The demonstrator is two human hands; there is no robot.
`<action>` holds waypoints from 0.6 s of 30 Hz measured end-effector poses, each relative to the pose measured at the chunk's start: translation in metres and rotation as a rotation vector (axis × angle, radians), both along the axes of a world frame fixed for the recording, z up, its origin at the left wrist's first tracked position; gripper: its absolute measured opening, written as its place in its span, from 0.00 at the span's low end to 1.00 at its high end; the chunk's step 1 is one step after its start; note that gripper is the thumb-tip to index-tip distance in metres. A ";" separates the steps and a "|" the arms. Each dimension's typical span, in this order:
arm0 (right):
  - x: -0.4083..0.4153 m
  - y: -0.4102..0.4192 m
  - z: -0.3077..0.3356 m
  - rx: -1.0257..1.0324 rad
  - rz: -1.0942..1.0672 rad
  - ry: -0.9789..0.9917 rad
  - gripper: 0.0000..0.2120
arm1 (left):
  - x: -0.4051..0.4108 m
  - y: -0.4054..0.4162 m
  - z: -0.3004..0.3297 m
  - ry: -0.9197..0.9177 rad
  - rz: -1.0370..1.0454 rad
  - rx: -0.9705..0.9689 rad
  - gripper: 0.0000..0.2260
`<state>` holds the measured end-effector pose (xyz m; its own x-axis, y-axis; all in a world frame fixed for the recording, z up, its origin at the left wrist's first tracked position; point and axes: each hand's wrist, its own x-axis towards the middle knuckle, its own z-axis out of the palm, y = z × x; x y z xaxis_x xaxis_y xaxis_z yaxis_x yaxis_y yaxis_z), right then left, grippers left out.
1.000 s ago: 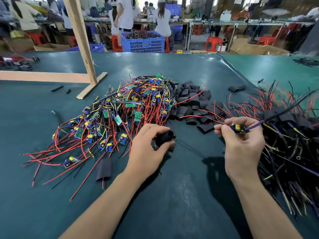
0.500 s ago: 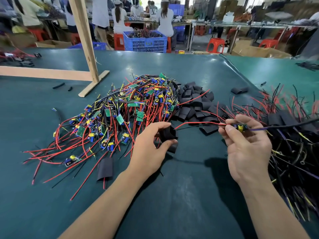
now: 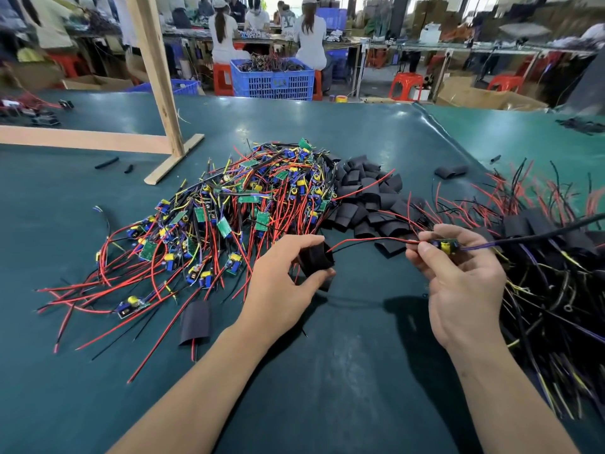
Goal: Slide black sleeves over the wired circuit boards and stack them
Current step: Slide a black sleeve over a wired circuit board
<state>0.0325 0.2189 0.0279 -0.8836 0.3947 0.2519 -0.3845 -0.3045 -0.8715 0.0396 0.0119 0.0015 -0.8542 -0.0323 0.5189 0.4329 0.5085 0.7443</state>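
Pinching a black sleeve (image 3: pixel 315 259) between thumb and fingers, your left hand (image 3: pixel 282 290) hides its lower edge; bare boards (image 3: pixel 209 231) are heaped just left. Red and black leads reach its mouth from the circuit board (image 3: pixel 446 246) your right hand (image 3: pixel 463 283) grips, mostly covered. Finished sleeved boards (image 3: pixel 556 257) run off-frame right.

A dark green table (image 3: pixel 327 388) is seen carrying 3 heaps: bare wired circuit boards (image 3: pixel 229 217) at left centre, loose black sleeves (image 3: pixel 363 198) just beside them, sleeved boards (image 3: pixel 556 257) at the right edge. 1 sleeved board (image 3: pixel 195 321) lies apart near the front. A wooden frame (image 3: pixel 157 93) stands at rear left; 2 short black tube pieces (image 3: pixel 111 163) are noted beside it.
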 end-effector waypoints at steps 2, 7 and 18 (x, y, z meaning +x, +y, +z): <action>0.001 0.001 0.000 0.033 0.027 0.011 0.15 | 0.000 0.001 0.000 0.010 0.008 -0.046 0.19; 0.006 -0.007 0.001 0.223 0.082 0.000 0.14 | 0.001 0.002 -0.002 0.088 -0.015 -0.128 0.20; 0.010 -0.022 -0.007 0.458 0.241 -0.149 0.11 | 0.000 0.004 -0.003 0.362 -0.027 -0.408 0.17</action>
